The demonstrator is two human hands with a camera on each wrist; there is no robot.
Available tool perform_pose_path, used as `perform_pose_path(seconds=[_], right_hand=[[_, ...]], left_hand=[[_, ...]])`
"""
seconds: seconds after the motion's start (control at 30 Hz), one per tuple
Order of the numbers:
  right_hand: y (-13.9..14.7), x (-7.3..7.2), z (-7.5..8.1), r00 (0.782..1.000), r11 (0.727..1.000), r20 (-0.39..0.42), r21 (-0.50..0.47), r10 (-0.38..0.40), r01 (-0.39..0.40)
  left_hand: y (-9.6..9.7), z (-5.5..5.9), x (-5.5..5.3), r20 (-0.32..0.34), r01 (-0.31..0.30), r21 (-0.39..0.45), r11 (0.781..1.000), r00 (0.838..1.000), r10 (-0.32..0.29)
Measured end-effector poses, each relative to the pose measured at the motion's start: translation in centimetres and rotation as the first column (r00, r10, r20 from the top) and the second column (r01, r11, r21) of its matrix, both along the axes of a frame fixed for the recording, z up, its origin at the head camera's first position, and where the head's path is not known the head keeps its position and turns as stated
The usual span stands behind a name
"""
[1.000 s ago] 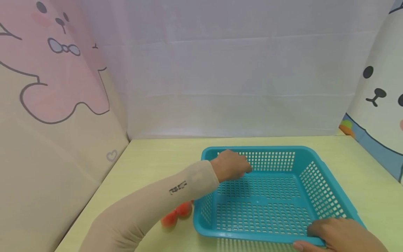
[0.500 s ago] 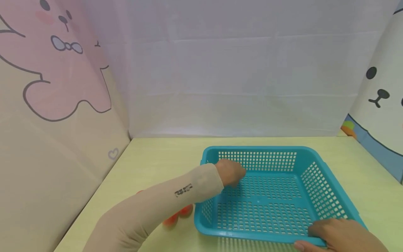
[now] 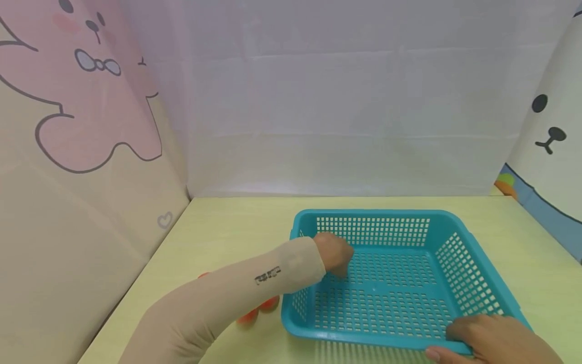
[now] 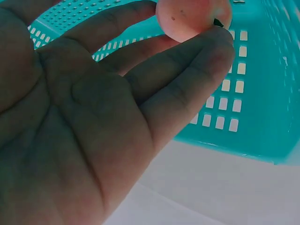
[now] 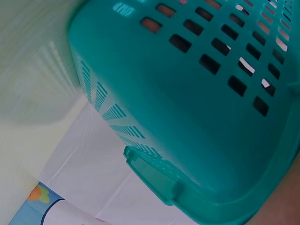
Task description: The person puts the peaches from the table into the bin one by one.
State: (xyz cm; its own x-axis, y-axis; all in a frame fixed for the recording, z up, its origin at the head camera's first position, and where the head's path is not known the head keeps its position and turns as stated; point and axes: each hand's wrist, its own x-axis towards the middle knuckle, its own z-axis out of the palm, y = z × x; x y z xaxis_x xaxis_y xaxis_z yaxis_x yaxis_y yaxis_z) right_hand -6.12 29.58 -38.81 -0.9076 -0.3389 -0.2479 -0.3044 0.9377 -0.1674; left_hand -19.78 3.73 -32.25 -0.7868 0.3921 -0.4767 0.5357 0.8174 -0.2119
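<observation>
A blue-green plastic basket [image 3: 373,339] with perforated walls stands on the table. My left hand [image 3: 333,254] reaches inside its left part, back of the hand upward, fingers mostly hidden in the head view. In the left wrist view the fingers hold a round pinkish-red fruit [image 4: 190,18], perhaps a peach, with a small dark green bit on it. My right hand [image 3: 497,338] grips the basket's near rim at the right corner, fingers inside and thumb outside. The right wrist view shows mostly the basket's outer wall [image 5: 154,89].
Left of the basket, partly behind the sleeved left forearm [image 3: 236,298], lie red-orange fruits [image 3: 248,317] on the pale yellow table [image 3: 236,222]. A white cloth backdrop [image 3: 345,126] rises behind the table, with printed cloths at both sides.
My left hand has moved nearer and lower into the basket, slightly to the left. The right hand keeps its grip on the rim, and the basket is nearly still.
</observation>
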Motion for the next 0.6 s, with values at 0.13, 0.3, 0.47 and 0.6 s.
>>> perform_pose_path(seconds=[0.13, 0.3, 0.47, 0.6], right_hand=[[-0.1, 0.0, 0.0, 1.0, 1.0, 0.004, 0.014, -0.014, 0.014], [-0.2, 0.1, -0.1, 1.0, 1.0, -0.018, 0.007, -0.004, 0.004], [0.0, 0.3, -0.3, 0.996, 0.999, -0.081, -0.021, 0.031, -0.033], [0.0, 0.4, -0.4, 0.993, 0.998, -0.111, -0.035, 0.041, -0.045]], left_hand=[[0.1, 0.0, 0.3, -0.023, -0.002, -0.041, 0.999, 1.0, 0.001], [0.1, 0.1, 0.5, -0.06, 0.022, -0.096, 0.995, 0.998, -0.027], [-0.9, 1.5, 0.1, -0.07, 0.091, -0.048, 0.995, 0.993, -0.094], [-3.4, 5.1, -0.2, -0.06, 0.129, 0.149, 0.98, 0.991, -0.121]])
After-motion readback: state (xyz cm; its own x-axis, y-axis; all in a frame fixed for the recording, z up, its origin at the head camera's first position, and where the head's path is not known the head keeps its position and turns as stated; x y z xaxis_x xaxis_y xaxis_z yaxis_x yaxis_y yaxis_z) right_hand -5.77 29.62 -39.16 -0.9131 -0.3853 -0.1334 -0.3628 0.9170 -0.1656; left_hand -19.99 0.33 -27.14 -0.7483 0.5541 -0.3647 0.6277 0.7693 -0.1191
